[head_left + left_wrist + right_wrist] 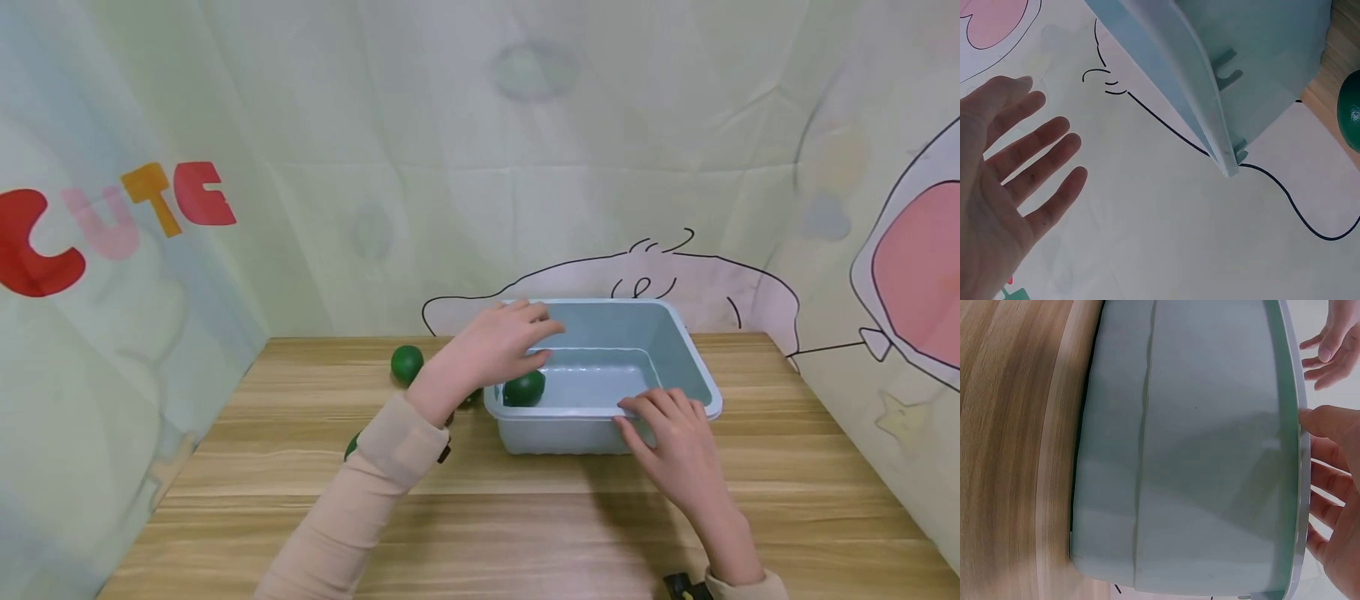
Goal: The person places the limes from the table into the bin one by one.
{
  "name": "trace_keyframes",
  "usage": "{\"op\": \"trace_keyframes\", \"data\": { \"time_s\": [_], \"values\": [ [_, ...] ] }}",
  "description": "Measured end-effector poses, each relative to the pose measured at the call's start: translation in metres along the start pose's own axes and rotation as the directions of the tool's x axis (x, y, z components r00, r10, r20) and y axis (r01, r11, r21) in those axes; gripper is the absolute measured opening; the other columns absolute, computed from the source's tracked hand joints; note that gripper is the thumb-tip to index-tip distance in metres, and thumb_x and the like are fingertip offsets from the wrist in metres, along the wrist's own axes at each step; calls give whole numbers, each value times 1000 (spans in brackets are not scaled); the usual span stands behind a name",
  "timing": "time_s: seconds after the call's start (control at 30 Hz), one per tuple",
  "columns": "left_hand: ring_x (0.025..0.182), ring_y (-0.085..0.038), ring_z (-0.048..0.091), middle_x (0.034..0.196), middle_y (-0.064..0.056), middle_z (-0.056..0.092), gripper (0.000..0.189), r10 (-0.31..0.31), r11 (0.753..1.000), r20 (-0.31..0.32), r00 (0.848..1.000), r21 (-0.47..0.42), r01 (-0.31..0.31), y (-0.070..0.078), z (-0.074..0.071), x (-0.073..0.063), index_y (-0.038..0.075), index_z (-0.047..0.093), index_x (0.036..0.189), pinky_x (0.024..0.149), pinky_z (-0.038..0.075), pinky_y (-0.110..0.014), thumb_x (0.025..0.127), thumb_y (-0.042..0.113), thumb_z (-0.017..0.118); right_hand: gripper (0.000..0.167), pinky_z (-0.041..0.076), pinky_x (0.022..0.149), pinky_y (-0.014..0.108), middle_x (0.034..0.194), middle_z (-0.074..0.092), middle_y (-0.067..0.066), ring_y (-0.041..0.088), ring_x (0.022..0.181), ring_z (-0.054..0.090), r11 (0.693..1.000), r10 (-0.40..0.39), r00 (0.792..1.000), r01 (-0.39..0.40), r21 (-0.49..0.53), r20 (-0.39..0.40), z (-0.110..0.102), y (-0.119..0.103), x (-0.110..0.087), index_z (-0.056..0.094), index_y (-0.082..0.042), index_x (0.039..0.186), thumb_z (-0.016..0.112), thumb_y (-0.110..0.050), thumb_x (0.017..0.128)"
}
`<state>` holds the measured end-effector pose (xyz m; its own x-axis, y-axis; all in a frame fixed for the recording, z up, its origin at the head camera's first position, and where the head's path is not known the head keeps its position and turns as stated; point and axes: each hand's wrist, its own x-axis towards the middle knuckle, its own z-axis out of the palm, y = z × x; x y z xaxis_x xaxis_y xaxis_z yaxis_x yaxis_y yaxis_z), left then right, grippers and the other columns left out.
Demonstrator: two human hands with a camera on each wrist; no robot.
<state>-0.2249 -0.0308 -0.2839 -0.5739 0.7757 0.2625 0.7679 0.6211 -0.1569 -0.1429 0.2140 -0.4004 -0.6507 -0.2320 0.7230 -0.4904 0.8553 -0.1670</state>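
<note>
A light blue plastic basin (577, 435) stands on the wooden table, with one dark green round fruit (524, 389) lying inside at its left end. Above that end hovers my left hand (506, 340), fingers spread and nothing held, also plain in the left wrist view (1019, 162). My right hand (671, 442) holds the basin's near rim, thumb outside and fingers over the edge; the right wrist view shows this grip on the rim (1302, 456). Left of the basin lies another green fruit (407, 365); a further one (351, 447) is mostly hidden behind the left sleeve.
A wooden table (510, 533) runs back to a printed cloth backdrop (360, 208). Something dark green (472, 398) shows between the left forearm and the basin. The cloth also hangs along both sides of the table.
</note>
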Motion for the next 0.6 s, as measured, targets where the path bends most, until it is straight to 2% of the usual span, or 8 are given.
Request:
{"op": "trace_keyframes", "data": {
  "time_s": [0.1, 0.3, 0.6],
  "values": [
    [107, -18, 60, 118, 0, 63, 34, 1, 1000, -26, 1000, -8, -1, 0, 1, -4, 20, 61, 127, 86, 51, -34, 95, 29, 58, 19, 34, 71, 36, 86, 63, 2, 21, 82, 51, 1000, 0, 1000, 0, 2, -1, 0, 0, 0, 71, -10, 93, 77, -15, 75],
    [112, -18, 58, 118, 1, 62, 34, -38, 999, -21, 999, -38, 37, 3, 2, -13, 21, 60, 128, 92, 50, -38, 95, 29, 57, 19, 34, 71, 35, 86, 64, 2, 21, 82, 51, 1000, -7, 1000, 7, 0, -10, 1, 1, 0, 71, -10, 93, 77, -15, 75],
    [104, -16, 60, 112, 2, 64, 32, -20, 1000, -118, 993, -20, 18, 3, 8, -25, 19, 63, 123, 78, 51, -30, 93, 29, 60, 19, 34, 71, 35, 86, 64, 2, 21, 83, 51, 1000, -6, 1000, 6, 0, -12, 0, 1, 0, 71, -9, 93, 77, -15, 75]
  ]
}}
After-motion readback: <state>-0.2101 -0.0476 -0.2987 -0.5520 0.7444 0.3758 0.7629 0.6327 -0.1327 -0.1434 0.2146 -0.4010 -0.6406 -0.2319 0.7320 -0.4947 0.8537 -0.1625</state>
